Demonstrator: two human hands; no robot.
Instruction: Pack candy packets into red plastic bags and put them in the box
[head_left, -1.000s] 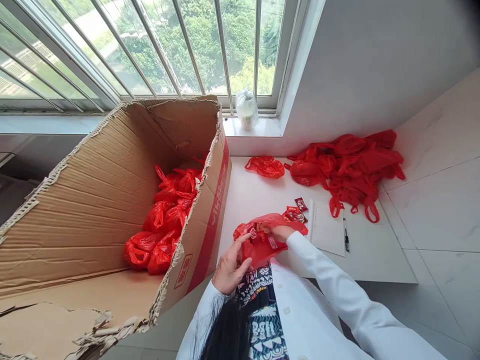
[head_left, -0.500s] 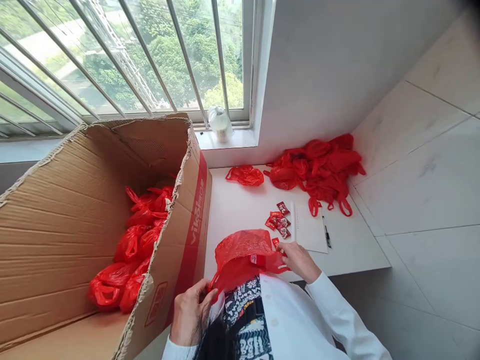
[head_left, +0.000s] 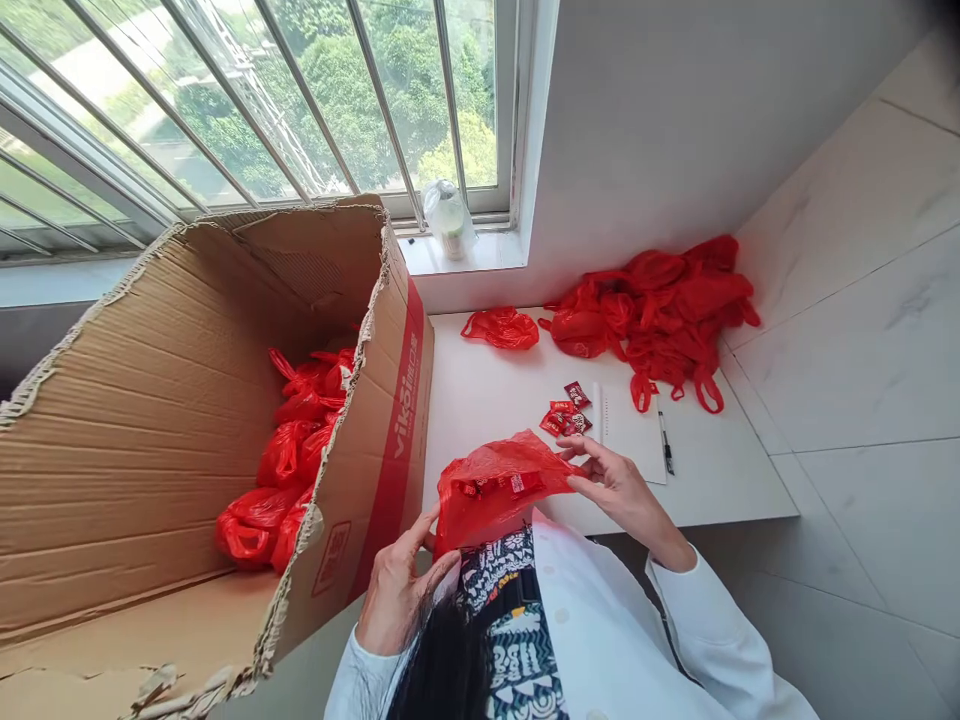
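Observation:
A thin red plastic bag (head_left: 480,520) is held between my hands near the table's front edge, its mouth spread and facing up. My left hand (head_left: 405,585) grips its left side, thumb and fingers on either side of the film. My right hand (head_left: 611,490) has the bag's right edge between thumb and fingers, close to the loose packets. Inside the bag lie small red packets (head_left: 517,484), partly hidden by the film. Several small red and dark-red snack packets (head_left: 568,410) rest on the white table (head_left: 457,400) just beyond my right hand.
On the left stands a tall cardboard box (head_left: 142,400) with knotted red bags (head_left: 289,450) in it. A flat red bag (head_left: 501,328) and a heap of red bags (head_left: 660,300) lie at the back. Paper (head_left: 634,440) and a pen (head_left: 666,445) lie at right.
The bag's mouth has been turned so more of the packets inside show. My right hand has shifted right and its fingers have spread along the edge. The camera view has tilted slightly.

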